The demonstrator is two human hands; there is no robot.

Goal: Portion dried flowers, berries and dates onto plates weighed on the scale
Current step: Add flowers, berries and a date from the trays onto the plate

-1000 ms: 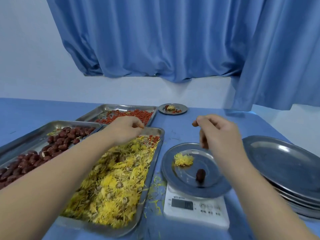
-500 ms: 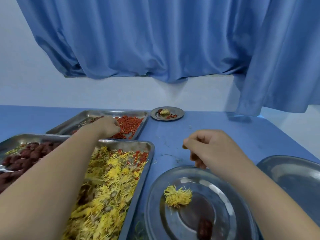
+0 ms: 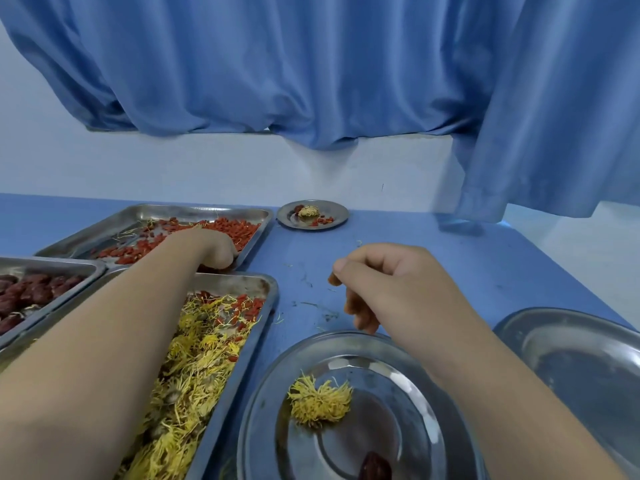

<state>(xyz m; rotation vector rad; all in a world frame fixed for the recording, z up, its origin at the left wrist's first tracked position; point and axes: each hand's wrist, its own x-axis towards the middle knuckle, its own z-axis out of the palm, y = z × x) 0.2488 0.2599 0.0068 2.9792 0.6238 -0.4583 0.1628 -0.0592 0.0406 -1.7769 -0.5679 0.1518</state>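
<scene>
Reaching across the flower tray [image 3: 221, 358], the left hand [image 3: 216, 249] rests knuckles-up in the near right corner of the berry tray [image 3: 207, 213]. Its fingertips are curled down out of sight among the red berries [image 3: 235, 226], so whether they pinch any berries cannot be told. The right hand [image 3: 391, 289] hovers over the blue table [image 3: 433, 258] just beyond the near plate [image 3: 346, 348], loosely closed with the fingers [image 3: 360, 313] bent downward and thumb laid on top; anything held inside is hidden.

Near plate contents: one dried yellow flower [image 3: 320, 400] left of centre and one dark date [image 3: 375, 469], the date cut off by the bottom edge. The scale is below the frame and not visible. The date tray [image 3: 52, 268] is cropped at the left edge, and the stack of empty plates [image 3: 571, 358] is cropped at the right. A small far plate [image 3: 311, 214] near the wall carries a flower and berries; a dark item on it is too small to identify.

Compared with half a second earlier, the left hand has moved from the middle of the berries to the tray's near right corner. The right hand has kept its closed posture above the plate rim. The view has tilted slightly lower and closer.
</scene>
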